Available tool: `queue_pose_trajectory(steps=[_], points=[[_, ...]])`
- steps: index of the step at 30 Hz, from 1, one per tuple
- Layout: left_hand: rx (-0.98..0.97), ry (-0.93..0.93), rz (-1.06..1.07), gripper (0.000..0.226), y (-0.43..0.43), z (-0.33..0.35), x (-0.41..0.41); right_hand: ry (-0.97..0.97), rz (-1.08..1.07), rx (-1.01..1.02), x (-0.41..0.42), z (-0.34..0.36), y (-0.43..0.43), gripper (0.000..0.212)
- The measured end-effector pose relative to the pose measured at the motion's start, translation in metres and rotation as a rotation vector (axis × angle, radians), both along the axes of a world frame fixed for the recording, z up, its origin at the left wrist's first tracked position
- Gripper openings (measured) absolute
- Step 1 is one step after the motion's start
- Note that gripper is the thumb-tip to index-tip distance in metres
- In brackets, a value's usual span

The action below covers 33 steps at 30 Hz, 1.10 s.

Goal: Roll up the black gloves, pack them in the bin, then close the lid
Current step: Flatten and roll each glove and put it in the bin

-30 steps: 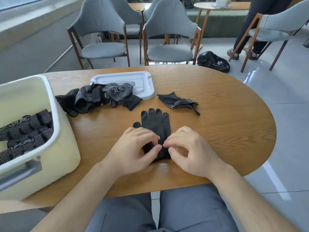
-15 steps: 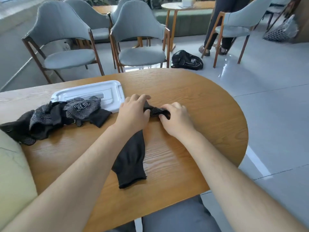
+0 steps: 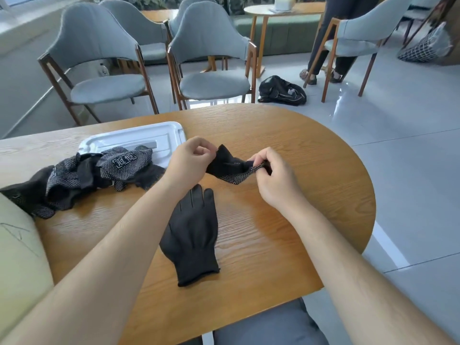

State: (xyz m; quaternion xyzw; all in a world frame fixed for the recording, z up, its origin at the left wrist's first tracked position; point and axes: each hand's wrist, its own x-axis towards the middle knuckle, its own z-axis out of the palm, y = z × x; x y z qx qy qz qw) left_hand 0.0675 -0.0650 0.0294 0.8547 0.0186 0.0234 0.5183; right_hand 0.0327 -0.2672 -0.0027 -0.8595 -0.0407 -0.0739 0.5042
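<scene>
A black dotted glove (image 3: 230, 168) hangs stretched just above the table between both hands. My left hand (image 3: 190, 161) pinches its left end and my right hand (image 3: 275, 176) pinches its right end. A plain-side black glove (image 3: 193, 236) lies flat on the wooden table (image 3: 286, 232) below them, fingers pointing away from me. A heap of several black dotted gloves (image 3: 84, 176) sits to the left, partly on the white lid (image 3: 139, 139). Only a corner of the pale yellow bin (image 3: 17, 247) shows at the left edge; its inside is out of view.
Grey chairs (image 3: 214, 66) stand beyond the table's far edge. A black bag (image 3: 281, 92) lies on the floor behind them. A person's legs (image 3: 321, 56) are by a chair at the back right. The table's rounded end is on the right.
Both hands left the flat glove, reached to the far dotted glove, and have lifted it off the table and spread it between them. The view swung right, so the bin is mostly out of view.
</scene>
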Motion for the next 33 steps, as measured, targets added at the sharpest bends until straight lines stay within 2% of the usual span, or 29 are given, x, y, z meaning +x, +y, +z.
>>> queue_pose_trajectory(steps=[5,7,9,13,15,16,18,21,24,27,29,30,32,33], points=[[-0.008,-0.048,0.049,0.003,0.000,0.013,-0.016,-0.030,0.081,0.035,-0.014,0.003,0.002,0.040],[-0.013,-0.121,0.075,0.006,0.002,0.020,-0.023,-0.028,0.126,0.024,-0.023,0.007,0.002,0.032],[-0.021,-0.187,0.040,0.010,0.003,0.030,-0.030,-0.068,0.103,0.032,-0.028,0.014,0.002,0.027],[-0.017,-0.301,-0.070,0.014,0.002,0.050,-0.045,-0.213,0.082,0.016,-0.025,0.044,0.015,0.037],[-0.064,-0.352,-0.093,0.019,0.001,0.061,-0.053,-0.268,0.073,-0.035,-0.018,0.058,0.023,0.025],[-0.093,-0.388,-0.093,0.019,0.002,0.066,-0.056,-0.277,0.074,-0.024,-0.015,0.065,0.026,0.017],[-0.112,-0.445,-0.079,0.013,0.006,0.074,-0.061,-0.260,0.094,0.067,-0.012,0.077,0.031,0.015],[-0.211,-0.368,-0.089,0.022,0.015,0.082,-0.066,-0.244,0.116,0.213,-0.013,0.094,0.035,0.010],[-0.231,-0.327,-0.119,0.005,0.023,0.087,-0.072,-0.233,0.121,0.258,-0.014,0.105,0.038,0.012],[-0.378,-0.295,-0.201,0.023,0.027,0.090,-0.079,-0.176,0.164,0.272,-0.013,0.110,0.041,0.012],[-0.444,-0.265,-0.238,0.022,0.027,0.089,-0.083,-0.139,0.214,0.269,-0.014,0.113,0.044,0.012],[-0.367,-0.270,-0.234,0.022,0.026,0.087,-0.084,-0.124,0.250,0.269,-0.017,0.115,0.044,0.013],[-0.205,-0.277,-0.260,0.047,0.026,0.082,-0.087,-0.118,0.326,0.282,-0.024,0.116,0.048,0.014],[-0.195,-0.264,-0.284,0.056,0.025,0.079,-0.088,-0.123,0.351,0.281,-0.026,0.115,0.050,0.014]])
